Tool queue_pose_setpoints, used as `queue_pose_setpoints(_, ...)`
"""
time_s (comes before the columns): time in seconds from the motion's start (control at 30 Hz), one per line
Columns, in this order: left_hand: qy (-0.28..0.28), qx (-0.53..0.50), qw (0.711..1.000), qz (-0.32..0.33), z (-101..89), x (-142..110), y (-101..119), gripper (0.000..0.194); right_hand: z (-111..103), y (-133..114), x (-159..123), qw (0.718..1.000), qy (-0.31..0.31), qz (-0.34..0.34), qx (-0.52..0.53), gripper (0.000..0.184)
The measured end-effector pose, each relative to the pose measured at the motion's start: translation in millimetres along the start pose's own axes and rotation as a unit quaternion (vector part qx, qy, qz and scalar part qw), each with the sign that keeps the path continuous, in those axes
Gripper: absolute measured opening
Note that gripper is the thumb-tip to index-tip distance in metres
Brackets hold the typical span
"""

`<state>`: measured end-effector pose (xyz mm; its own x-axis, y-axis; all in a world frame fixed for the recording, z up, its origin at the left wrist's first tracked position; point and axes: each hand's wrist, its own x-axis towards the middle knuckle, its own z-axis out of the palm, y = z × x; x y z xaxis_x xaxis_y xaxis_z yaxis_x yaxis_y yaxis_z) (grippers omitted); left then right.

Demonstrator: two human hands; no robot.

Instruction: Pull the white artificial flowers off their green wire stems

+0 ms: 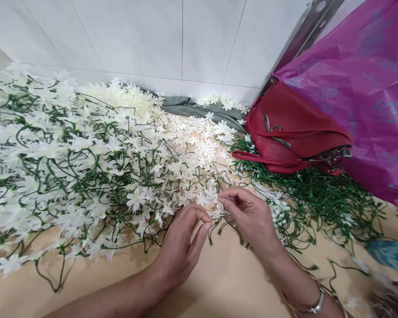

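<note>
My left hand and my right hand meet near the middle of a tan floor, fingers pinched together over a small white artificial flower piece. My right hand's fingertips grip the white bit. My left hand's thumb and fingers curl closed beside it, and a thin green stem hangs between the two hands. A big heap of white flowers on green stems lies to the left. Loose white blossoms are piled just beyond the hands.
A red handbag lies at the right, against a purple plastic bag. Bare green stems spread below the handbag. A grey cloth lies along the white tiled wall. A blue item sits at the right edge.
</note>
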<state>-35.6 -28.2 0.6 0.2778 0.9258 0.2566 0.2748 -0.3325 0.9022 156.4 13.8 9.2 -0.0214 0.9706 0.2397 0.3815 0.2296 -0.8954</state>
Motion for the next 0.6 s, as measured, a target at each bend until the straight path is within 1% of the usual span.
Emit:
queue_pose_setpoints(0.1,0.004,-0.017,1.0,-0.018,-1.6,-1,2,0.009,-2,-4,0,0.998,0.046,0.025,0.032,0.003)
queue_pose_setpoints(0.17,0.01,-0.035,0.999,-0.036,-1.9,-2,2,0.006,-2,-9,0,0.997,0.067,0.01,0.041,0.004)
queue_pose_setpoints(0.2,0.014,-0.052,0.997,-0.046,-1.8,-2,2,0.003,-1,-12,-1,0.997,0.068,-0.002,0.044,0.006)
queue_pose_setpoints(0.23,0.021,-0.074,0.996,-0.055,-1.5,-2,2,0.007,-1,-14,-2,0.997,0.059,-0.013,0.048,0.007)
queue_pose_setpoints(0.27,0.031,-0.097,0.993,-0.06,-1.3,-2,1,0.014,0,-17,-3,0.997,0.042,-0.022,0.053,0.008)
queue_pose_setpoints(0.3,0.039,-0.116,0.99,-0.063,-1.2,-2,0,0.02,1,-19,-4,0.998,0.02,-0.027,0.061,0.009)
queue_pose_setpoints(0.33,0.045,-0.129,0.989,-0.064,-1.2,-1,-1,0.023,2,-22,-5,0.997,-0.004,-0.031,0.071,0.009)
queue_pose_setpoints(0.43,0.05,-0.13,0.988,-0.069,-3.1,1,-2,0.013,5,-26,-8,0.992,-0.058,-0.045,0.098,0.008)
queue_pose_setpoints(0.53,0.068,-0.153,0.982,-0.084,-6.3,2,1,0.016,4,-28,-9,0.993,-0.06,-0.054,0.082,0.004)
queue_pose_setpoints(0.6,0.088,-0.18,0.975,-0.098,-8.0,3,5,0.015,2,-27,-9,0.995,-0.049,-0.062,0.055,0.012)
